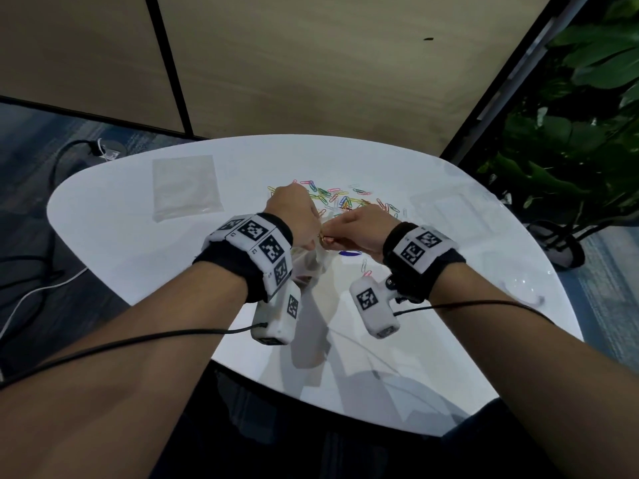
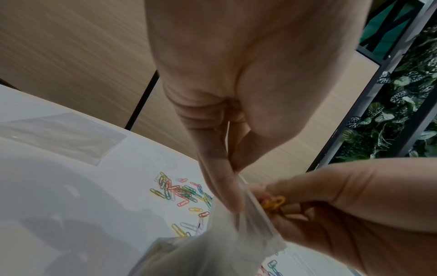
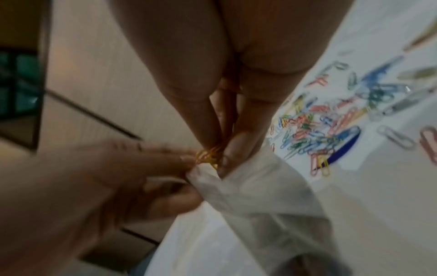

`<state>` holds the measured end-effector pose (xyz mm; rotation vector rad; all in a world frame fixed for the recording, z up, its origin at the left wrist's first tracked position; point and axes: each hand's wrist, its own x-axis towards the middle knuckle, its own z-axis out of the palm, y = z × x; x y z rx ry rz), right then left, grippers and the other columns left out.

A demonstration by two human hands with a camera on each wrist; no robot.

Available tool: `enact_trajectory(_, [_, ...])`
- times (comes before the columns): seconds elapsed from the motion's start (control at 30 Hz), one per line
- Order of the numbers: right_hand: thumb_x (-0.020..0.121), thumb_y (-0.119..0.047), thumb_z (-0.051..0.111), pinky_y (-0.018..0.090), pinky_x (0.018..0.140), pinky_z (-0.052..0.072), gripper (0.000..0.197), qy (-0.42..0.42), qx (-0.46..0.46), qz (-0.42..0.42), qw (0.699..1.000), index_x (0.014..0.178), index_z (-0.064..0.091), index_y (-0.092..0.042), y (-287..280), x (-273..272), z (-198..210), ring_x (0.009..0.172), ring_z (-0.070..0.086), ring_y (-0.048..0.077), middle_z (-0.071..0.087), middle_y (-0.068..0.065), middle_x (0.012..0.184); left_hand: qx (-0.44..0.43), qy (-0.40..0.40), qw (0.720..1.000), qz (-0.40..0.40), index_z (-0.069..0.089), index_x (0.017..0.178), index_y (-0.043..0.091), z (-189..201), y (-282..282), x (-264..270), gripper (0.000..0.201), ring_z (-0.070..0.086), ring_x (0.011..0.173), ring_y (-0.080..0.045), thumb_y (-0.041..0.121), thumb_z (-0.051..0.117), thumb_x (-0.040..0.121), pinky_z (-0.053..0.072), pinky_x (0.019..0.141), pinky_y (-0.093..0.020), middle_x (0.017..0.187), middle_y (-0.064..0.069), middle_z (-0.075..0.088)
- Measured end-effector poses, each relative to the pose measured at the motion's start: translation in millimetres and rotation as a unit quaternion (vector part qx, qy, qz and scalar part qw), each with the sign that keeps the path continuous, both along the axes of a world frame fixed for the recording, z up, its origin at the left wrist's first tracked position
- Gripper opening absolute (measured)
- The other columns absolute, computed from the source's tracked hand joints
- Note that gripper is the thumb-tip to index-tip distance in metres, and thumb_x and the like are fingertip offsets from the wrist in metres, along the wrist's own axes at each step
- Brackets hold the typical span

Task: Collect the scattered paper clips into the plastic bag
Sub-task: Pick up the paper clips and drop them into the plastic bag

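Both hands were raised together above the middle of the white surface (image 1: 138, 257). The rim of a clear plastic bag (image 2: 227, 248) was pinched between the thumb and fingers of the left hand (image 1: 294, 216), and the bag was left hanging from that grip, crumpled, with a few clips faintly seen inside near its bottom. A small bunch of yellow and orange paper clips (image 2: 274, 203) was pinched in the fingertips of the right hand (image 1: 363, 229) and was held right at the mouth of the bag, touching the left fingers (image 3: 153, 164). Whether any clip had already been let go could not be told.

The scattered paper clips (image 1: 339, 198) were spread in many colours on the surface just beyond the hands, most of them in one loose heap, with a couple of strays (image 1: 364, 267) lying nearer, just beside the right wrist. A dark blue patch (image 3: 343, 149) was partly covered by the heap. A second clear bag (image 1: 186, 188) was laid flat on the surface to the left, well apart from the clips. Marker-covered bands and small white camera units were worn on both wrists, with black cables trailing back along the forearms. Green plants (image 1: 581, 133) were seen to the right of the surface.
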<state>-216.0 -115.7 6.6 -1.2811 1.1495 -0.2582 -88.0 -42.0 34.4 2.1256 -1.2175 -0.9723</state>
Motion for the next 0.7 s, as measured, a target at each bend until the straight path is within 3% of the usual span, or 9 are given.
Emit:
enact_trajectory(0.07, [0.082,0.005,0.068,0.033,0.083,0.060,0.014,0.077,-0.094,0.024,0.992,0.094,0.074,0.003,5,6,-3,0.075,0.070,0.024,0.073,0.019,0.090,0.002,-0.002,1.000,0.000,0.074,0.104,0.001,0,0,0,0.021,0.076,0.084,-0.029,-0.003,0.061,0.088,0.062,0.085,-0.041,0.087,-0.018,0.078])
enact_trajectory(0.17, [0.074,-0.005,0.072,0.026,0.070,0.058,0.020,0.198,-0.294,0.098,0.930,0.090,0.078,-0.015,9,15,-4,0.071,0.067,0.018,0.071,0.002,0.080,0.001,-0.002,1.000,-0.001,0.076,0.104,0.003,0,0,1,0.026,0.076,0.084,-0.030,-0.007,0.060,0.086,0.062,0.085,-0.041,0.086,-0.019,0.078])
enact_trajectory(0.3, [0.081,-0.013,0.061,0.026,0.066,0.049,0.018,0.225,-0.391,0.221,0.864,0.083,0.079,-0.015,11,17,-2,0.068,0.062,0.021,0.072,0.007,0.073,-0.007,0.000,1.000,0.002,0.077,0.098,0.002,1,1,2,0.029,0.077,0.077,-0.027,-0.007,0.051,0.087,0.062,0.084,-0.039,0.083,-0.020,0.077])
enact_trajectory(0.37, [0.087,-0.016,0.061,0.028,0.068,0.052,0.018,0.170,-0.340,0.239,0.893,0.090,0.078,-0.013,5,12,6,0.069,0.066,0.016,0.074,0.005,0.079,-0.012,0.003,1.000,0.010,0.076,0.097,0.002,0,0,4,0.027,0.077,0.075,-0.028,-0.006,0.053,0.087,0.063,0.082,-0.039,0.082,-0.020,0.077])
enact_trajectory(0.43, [0.090,-0.015,0.064,0.030,0.071,0.059,0.015,0.053,-0.249,0.167,0.952,0.093,0.076,-0.007,-8,1,13,0.076,0.072,0.018,0.075,0.008,0.087,-0.011,0.006,1.000,0.020,0.074,0.102,0.003,-1,0,7,0.025,0.077,0.079,-0.030,-0.006,0.055,0.087,0.063,0.083,-0.040,0.083,-0.019,0.077])
enact_trajectory(0.5, [0.091,-0.015,0.064,0.035,0.070,0.060,0.015,-0.007,-0.202,0.060,0.978,0.095,0.074,-0.004,-27,-18,14,0.080,0.073,0.025,0.075,0.012,0.091,-0.009,0.002,1.000,0.023,0.074,0.106,0.004,-1,-1,10,0.027,0.076,0.085,-0.031,-0.006,0.058,0.087,0.062,0.084,-0.041,0.087,-0.017,0.077])
enact_trajectory(0.57, [0.092,-0.018,0.062,0.035,0.076,0.060,0.018,0.083,-0.236,0.015,0.968,0.102,0.074,-0.009,-52,-42,1,0.090,0.072,0.026,0.074,0.010,0.100,-0.010,0.001,1.000,0.020,0.075,0.108,0.005,-1,0,14,0.028,0.076,0.086,-0.031,-0.005,0.058,0.088,0.062,0.084,-0.041,0.090,-0.015,0.077])
enact_trajectory(0.63, [0.095,-0.028,0.056,0.037,0.098,0.051,0.031,0.305,-0.274,0.074,0.909,0.122,0.066,-0.018,-70,-69,-26,0.114,0.063,0.025,0.065,0.006,0.127,-0.011,-0.005,1.000,0.016,0.074,0.109,0.004,-2,3,17,0.028,0.077,0.083,-0.030,-0.005,0.056,0.090,0.062,0.083,-0.041,0.092,-0.014,0.077])
enact_trajectory(0.7, [0.098,-0.036,0.048,0.039,0.111,0.037,0.048,0.458,-0.237,0.138,0.846,0.142,0.045,-0.018,-75,-91,-57,0.133,0.045,0.028,0.044,0.009,0.149,-0.010,-0.006,1.000,0.020,0.073,0.108,0.006,-3,5,20,0.027,0.077,0.078,-0.029,-0.004,0.054,0.092,0.063,0.081,-0.041,0.091,-0.012,0.074])
